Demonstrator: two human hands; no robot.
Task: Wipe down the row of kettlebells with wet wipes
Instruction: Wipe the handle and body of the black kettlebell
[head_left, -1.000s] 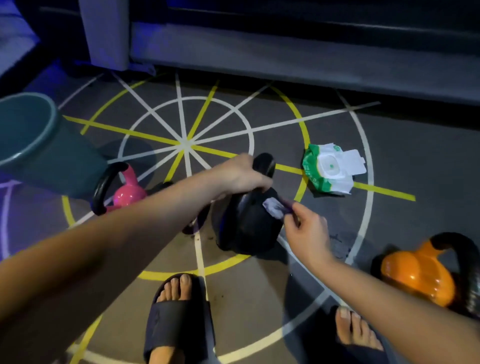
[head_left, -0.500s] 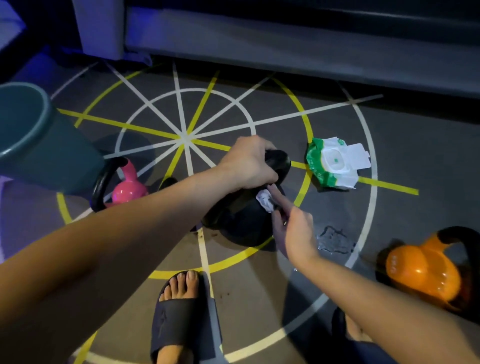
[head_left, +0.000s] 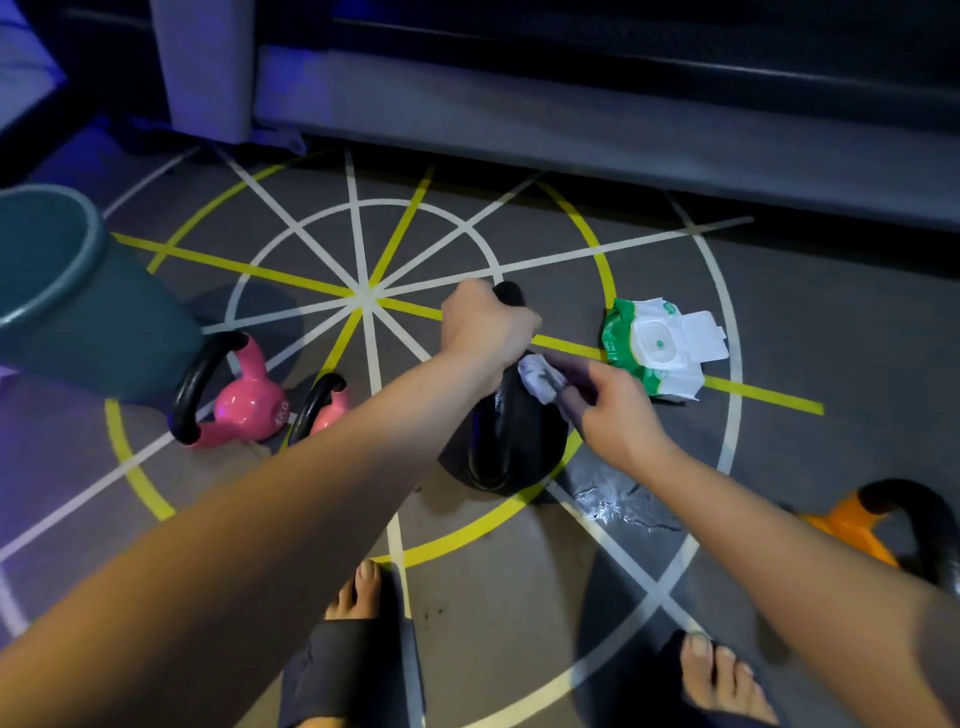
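A black kettlebell (head_left: 511, 441) stands on the floor at the centre of the head view. My left hand (head_left: 483, 325) grips its handle from above. My right hand (head_left: 608, 410) pinches a white wet wipe (head_left: 540, 378) and presses it against the bell's upper right side. A pink kettlebell (head_left: 244, 402) with a black handle sits to the left, and a second pink one (head_left: 324, 410) is half hidden behind my left forearm. An orange kettlebell (head_left: 857, 530) lies at the right edge.
An open green-and-white pack of wet wipes (head_left: 660, 351) lies right of the black bell. A teal bucket (head_left: 62, 291) lies tipped at the far left. A wet patch (head_left: 618, 501) marks the floor. My feet in dark slippers (head_left: 353, 665) are at the bottom.
The black kettlebell has been tilted upright under my left hand. My right hand moved the wipe up to the bell's upper side, near the handle.
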